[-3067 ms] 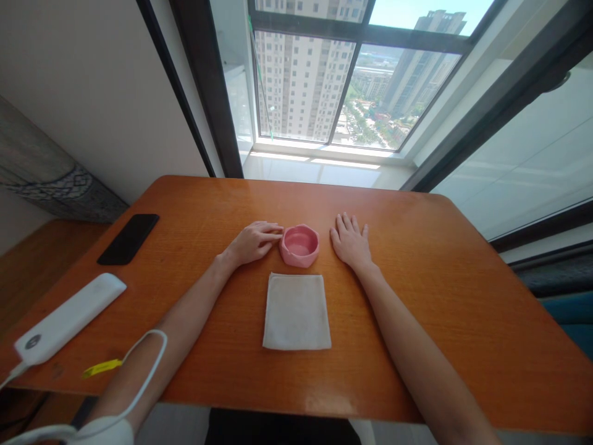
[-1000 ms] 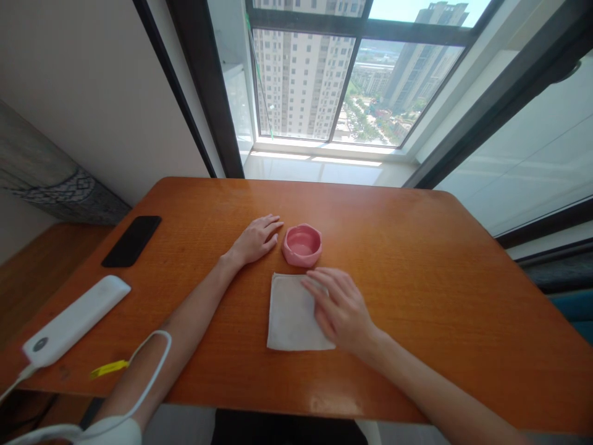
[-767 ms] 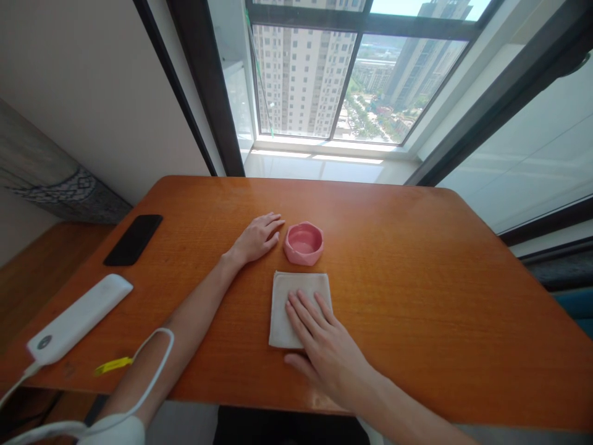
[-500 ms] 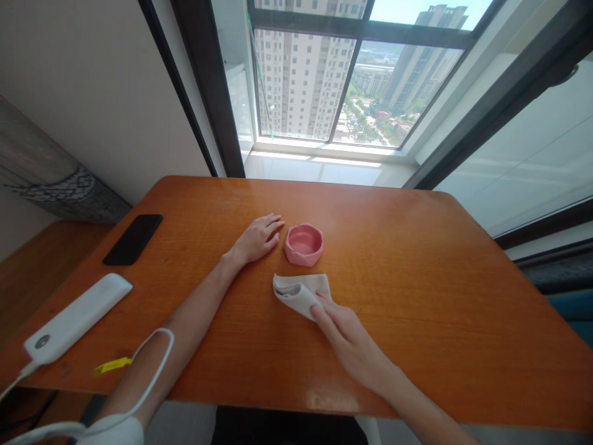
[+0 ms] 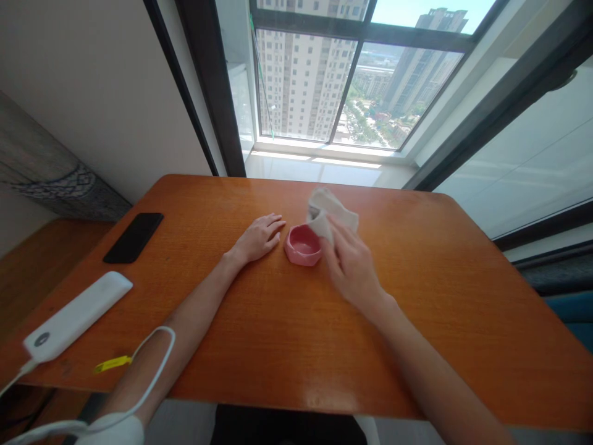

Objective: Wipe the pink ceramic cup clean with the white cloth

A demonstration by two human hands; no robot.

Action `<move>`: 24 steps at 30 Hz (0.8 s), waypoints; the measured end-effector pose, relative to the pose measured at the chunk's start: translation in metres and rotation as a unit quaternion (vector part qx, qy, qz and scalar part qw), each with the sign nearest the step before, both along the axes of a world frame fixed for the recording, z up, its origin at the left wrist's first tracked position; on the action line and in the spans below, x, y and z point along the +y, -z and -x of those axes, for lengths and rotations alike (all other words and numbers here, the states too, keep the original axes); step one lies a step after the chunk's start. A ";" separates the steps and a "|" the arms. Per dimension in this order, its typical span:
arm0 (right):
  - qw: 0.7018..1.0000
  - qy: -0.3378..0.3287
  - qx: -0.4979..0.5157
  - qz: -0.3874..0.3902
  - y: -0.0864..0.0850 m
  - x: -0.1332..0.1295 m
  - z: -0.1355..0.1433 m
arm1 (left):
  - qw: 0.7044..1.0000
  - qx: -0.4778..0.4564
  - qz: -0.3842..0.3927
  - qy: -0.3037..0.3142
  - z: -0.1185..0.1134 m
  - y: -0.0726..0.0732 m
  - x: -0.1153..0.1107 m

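A pink bowl-shaped dish (image 5: 303, 254) with a faceted rim stands upright on the wooden table. Just left of it, my left hand (image 5: 260, 238) lies flat on the tabletop, fingers stretched out and holding nothing. My right hand (image 5: 349, 259) grips a folded white cloth (image 5: 340, 211) between thumb and fingers. The cloth hangs over the right far side of the dish and hides part of its rim. Whether cloth and dish touch, I cannot tell.
A black phone (image 5: 133, 238) lies at the table's left side. Nearer is a white power strip-like device (image 5: 78, 316) with a cable. A white cord with a yellow tag (image 5: 112, 364) crosses my left forearm. Beyond the table (image 5: 440, 296) is a window.
My right hand has carried the cloth from the near side of the dish up and away, to its far right side. My left hand and the dish have stayed in place.
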State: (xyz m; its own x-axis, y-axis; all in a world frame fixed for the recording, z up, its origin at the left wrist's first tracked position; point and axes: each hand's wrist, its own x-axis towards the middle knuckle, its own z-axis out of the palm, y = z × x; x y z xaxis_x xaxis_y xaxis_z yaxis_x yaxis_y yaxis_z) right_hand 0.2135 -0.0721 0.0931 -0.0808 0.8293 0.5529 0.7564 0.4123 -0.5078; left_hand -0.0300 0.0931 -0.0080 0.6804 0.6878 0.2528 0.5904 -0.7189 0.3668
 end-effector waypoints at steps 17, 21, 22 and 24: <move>0.940 -0.026 -0.311 0.135 0.032 0.031 0.037 | 1.000 -0.020 -0.008 0.004 0.001 0.005 0.002; 0.976 -0.059 -0.168 0.127 0.040 0.037 0.022 | 0.999 -0.040 -0.011 0.010 0.000 0.001 -0.001; 0.985 -0.055 -0.095 0.134 0.039 0.040 0.019 | 0.998 -0.063 -0.013 0.011 -0.001 -0.001 -0.003; 0.977 -0.035 0.103 0.183 0.037 0.047 0.013 | 0.989 -0.143 -0.024 0.009 -0.006 -0.008 -0.011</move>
State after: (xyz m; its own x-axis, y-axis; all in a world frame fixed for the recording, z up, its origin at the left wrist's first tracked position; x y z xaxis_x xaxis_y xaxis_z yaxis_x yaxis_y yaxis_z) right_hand 0.2008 -0.0246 0.0565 -0.0628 0.9708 0.2316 0.5982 0.2224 -0.7699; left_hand -0.0240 0.0824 -0.0004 0.5883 0.6595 0.4679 0.4550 -0.7483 0.4827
